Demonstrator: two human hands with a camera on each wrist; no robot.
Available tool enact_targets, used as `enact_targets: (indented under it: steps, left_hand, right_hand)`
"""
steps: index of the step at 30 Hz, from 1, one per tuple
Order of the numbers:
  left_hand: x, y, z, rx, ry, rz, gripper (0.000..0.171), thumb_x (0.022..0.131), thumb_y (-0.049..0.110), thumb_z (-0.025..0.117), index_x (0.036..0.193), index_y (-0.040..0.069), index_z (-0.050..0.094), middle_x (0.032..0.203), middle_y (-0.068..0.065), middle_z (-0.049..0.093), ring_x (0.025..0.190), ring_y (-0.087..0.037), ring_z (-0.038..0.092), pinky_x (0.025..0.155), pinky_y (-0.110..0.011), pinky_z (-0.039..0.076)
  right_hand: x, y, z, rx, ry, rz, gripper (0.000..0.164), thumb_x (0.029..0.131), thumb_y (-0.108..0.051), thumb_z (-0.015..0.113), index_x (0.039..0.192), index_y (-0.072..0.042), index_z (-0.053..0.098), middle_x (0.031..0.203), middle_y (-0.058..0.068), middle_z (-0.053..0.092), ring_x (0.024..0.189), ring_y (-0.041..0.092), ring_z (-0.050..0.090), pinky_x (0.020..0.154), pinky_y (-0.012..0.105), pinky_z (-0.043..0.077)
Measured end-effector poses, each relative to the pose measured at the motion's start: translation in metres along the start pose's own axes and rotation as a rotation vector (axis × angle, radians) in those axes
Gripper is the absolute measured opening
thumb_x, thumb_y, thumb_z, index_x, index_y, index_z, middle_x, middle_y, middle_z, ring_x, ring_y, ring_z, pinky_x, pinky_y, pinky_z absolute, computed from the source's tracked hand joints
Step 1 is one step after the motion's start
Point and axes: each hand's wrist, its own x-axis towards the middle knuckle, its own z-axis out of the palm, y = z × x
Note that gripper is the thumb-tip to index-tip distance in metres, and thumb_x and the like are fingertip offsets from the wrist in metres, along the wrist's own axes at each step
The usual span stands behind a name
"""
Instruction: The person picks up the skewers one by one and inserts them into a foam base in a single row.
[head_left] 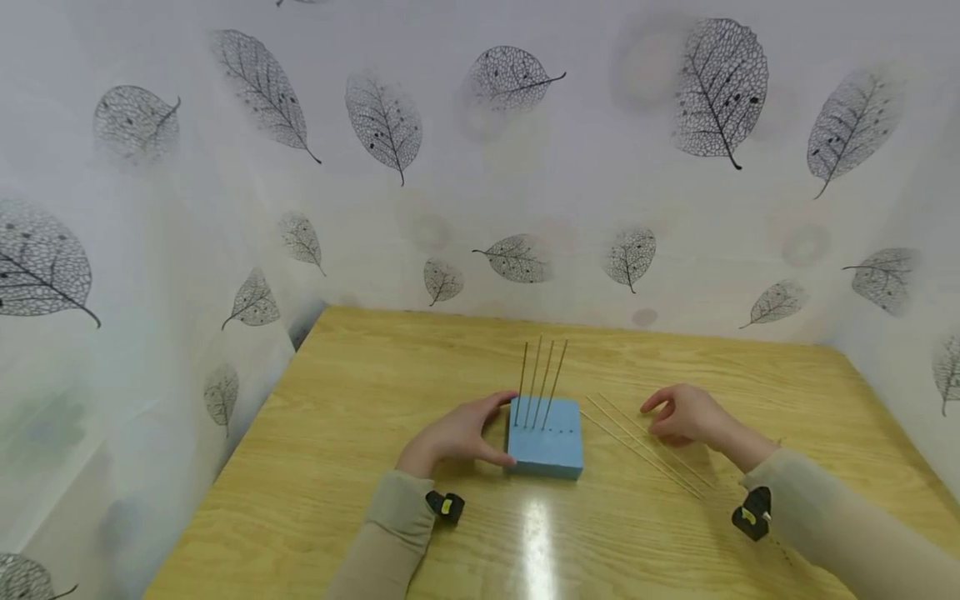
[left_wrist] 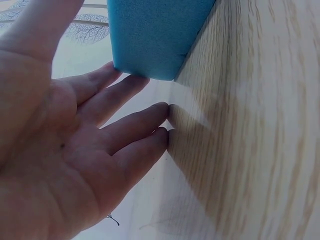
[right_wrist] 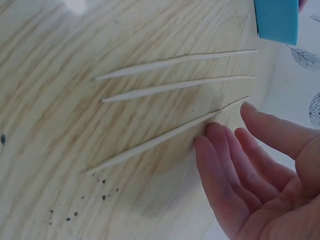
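Observation:
A pale blue foam block (head_left: 546, 452) sits on the table, with several thin sticks (head_left: 536, 385) standing in a row of holes in its top. My left hand (head_left: 463, 431) spans the block's left side, thumb at the front corner and fingers at the back corner. In the left wrist view two fingertips (left_wrist: 134, 82) meet the block's edge, while the other two rest near the wood. Three thin wooden sticks (right_wrist: 150, 145) lie right of the block. My right hand (head_left: 686, 414) hovers beside them with loosely bent fingers, holding nothing, its thumb tip close to the nearest stick's end.
The wooden table (head_left: 360, 517) is bounded by a leaf-patterned curtain (head_left: 555, 192) at the back and sides. Small dark specks (right_wrist: 104, 197) mark the tabletop near the loose sticks. Each wrist wears a black camera mount (head_left: 447, 507).

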Motion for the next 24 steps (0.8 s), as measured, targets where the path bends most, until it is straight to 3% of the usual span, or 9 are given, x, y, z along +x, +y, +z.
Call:
enact_targets:
  steps: [15, 24]
  left_hand:
    - [0.001, -0.001, 0.0, 0.001, 0.002, -0.001, 0.106, 0.074, 0.038, 0.087, 0.158, 0.019, 0.025, 0.16, -0.002, 0.034, 0.144, -0.024, 0.039, 0.121, -0.042, 0.031]
    - [0.002, -0.002, 0.001, 0.016, -0.001, -0.002, 0.105, 0.074, 0.038, 0.087, 0.158, 0.022, 0.025, 0.16, 0.0, 0.034, 0.144, -0.022, 0.039, 0.121, -0.04, 0.031]
  right_hand:
    - [0.01, 0.01, 0.0, 0.054, -0.086, 0.025, 0.032, 0.078, -0.003, 0.079, 0.106, 0.005, 0.067, 0.068, 0.001, 0.068, 0.056, 0.01, 0.059, 0.052, 0.028, 0.056]
    - [0.011, 0.012, 0.002, 0.018, -0.065, 0.026, 0.029, 0.076, -0.003, 0.079, 0.102, 0.002, 0.067, 0.065, 0.0, 0.066, 0.055, 0.011, 0.059, 0.053, 0.028, 0.055]
